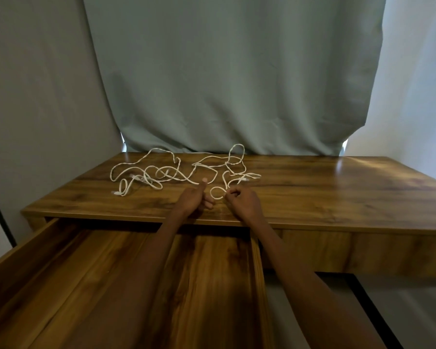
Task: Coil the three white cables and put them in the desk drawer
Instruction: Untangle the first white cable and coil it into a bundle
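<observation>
My right hand [242,197] pinches a small loop of one cable [218,193] to start a coil, my left hand [193,197] pinches the next stretch to feed it, the cables [161,172] lie tangled on the desk [337,192], and the drawer [111,285] stands open for them.

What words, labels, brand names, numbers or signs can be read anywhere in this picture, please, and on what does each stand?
None: no text shows anywhere in this view.
The white cables, the desk, the open drawer and the curtain all bear no print, label or number.
Neither the left hand nor the right hand holds anything lettered.
</observation>
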The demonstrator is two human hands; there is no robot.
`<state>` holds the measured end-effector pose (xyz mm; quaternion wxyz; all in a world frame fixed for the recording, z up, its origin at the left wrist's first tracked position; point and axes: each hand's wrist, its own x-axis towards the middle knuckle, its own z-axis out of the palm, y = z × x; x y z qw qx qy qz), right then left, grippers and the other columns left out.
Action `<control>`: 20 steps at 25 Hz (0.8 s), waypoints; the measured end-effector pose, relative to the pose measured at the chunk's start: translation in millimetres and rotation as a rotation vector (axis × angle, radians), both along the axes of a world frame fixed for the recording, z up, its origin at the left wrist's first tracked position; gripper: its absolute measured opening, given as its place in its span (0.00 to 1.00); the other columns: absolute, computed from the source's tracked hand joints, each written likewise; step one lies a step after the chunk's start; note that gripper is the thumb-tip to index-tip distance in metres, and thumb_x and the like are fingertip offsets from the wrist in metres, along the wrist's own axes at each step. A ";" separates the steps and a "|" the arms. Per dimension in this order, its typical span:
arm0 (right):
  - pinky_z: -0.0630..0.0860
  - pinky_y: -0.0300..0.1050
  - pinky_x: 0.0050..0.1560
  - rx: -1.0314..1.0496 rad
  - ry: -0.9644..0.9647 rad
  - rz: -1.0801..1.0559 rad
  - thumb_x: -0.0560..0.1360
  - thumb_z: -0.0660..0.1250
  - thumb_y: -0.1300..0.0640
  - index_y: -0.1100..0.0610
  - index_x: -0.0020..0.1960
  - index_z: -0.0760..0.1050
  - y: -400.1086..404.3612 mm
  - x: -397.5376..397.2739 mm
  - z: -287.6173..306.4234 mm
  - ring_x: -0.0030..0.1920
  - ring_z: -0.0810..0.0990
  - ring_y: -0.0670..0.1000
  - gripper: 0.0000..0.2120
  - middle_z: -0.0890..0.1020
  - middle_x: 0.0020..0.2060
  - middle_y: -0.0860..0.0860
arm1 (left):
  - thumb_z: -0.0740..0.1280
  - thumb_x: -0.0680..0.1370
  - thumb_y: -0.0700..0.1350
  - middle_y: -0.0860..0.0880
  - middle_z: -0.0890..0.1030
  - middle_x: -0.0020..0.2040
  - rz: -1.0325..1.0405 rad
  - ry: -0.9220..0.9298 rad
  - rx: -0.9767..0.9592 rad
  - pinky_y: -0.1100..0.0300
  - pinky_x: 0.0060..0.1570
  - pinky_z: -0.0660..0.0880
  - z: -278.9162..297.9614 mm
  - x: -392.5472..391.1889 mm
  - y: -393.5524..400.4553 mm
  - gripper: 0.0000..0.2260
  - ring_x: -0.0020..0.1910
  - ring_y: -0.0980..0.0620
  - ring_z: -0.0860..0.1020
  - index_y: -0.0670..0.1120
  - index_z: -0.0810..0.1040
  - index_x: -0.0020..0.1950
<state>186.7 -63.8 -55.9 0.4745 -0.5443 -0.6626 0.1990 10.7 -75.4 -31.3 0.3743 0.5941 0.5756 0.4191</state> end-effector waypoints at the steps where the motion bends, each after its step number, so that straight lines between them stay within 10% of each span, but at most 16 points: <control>1: 0.73 0.41 0.40 -0.004 -0.008 0.032 0.76 0.71 0.52 0.50 0.45 0.83 -4.2 -2.8 -0.2 0.41 0.80 0.42 0.03 0.84 0.40 0.43 | 0.56 0.82 0.63 0.44 0.86 0.39 0.000 -0.018 -0.049 0.59 0.39 0.73 2.1 1.9 1.0 0.30 0.35 0.50 0.81 0.40 0.86 0.46; 8: 0.78 0.49 0.51 0.030 -0.190 0.217 0.80 0.67 0.56 0.50 0.57 0.84 -28.0 -7.1 10.8 0.49 0.81 0.48 0.10 0.85 0.54 0.48 | 0.66 0.78 0.42 0.45 0.84 0.38 0.164 -0.362 -0.035 0.64 0.26 0.72 12.9 -2.5 -17.5 0.08 0.27 0.54 0.80 0.39 0.81 0.50; 13: 0.71 0.47 0.66 0.143 -0.302 0.299 0.80 0.63 0.62 0.49 0.75 0.69 -24.7 -27.5 14.8 0.67 0.75 0.52 0.25 0.76 0.71 0.52 | 0.60 0.79 0.43 0.50 0.70 0.25 0.000 -0.580 -0.030 0.63 0.25 0.68 10.5 -14.9 -37.0 0.09 0.22 0.53 0.70 0.43 0.76 0.42; 20: 0.66 0.52 0.56 0.581 -0.844 -0.003 0.81 0.57 0.46 0.47 0.57 0.82 -11.8 -58.1 9.2 0.58 0.75 0.55 0.16 0.84 0.56 0.46 | 0.55 0.76 0.44 0.52 0.60 0.20 -0.150 -1.207 0.134 0.61 0.24 0.55 18.1 -20.8 -63.0 0.13 0.18 0.55 0.57 0.47 0.65 0.31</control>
